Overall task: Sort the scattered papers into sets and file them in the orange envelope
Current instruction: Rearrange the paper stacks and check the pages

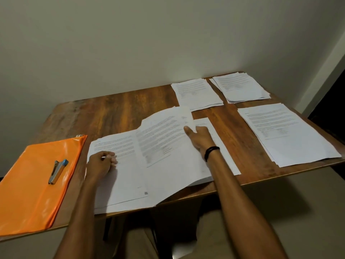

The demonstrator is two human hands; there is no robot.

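Gleaming orange envelope [28, 199], flat beside papers [130, 180]

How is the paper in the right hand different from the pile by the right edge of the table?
The sheet curves up off the table, while the pile lies flat. The right hand holds the sheet; nothing touches the pile. The pile shows several fanned edges; the sheet looks like one page. Both are white with printed text.

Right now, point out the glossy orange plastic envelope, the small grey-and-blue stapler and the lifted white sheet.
Orange envelope [28, 202]: head view, bare lower half.
Stapler [57, 171]: head view, middle of body.
Lifted sheet [164, 135]: head view, printed centre.
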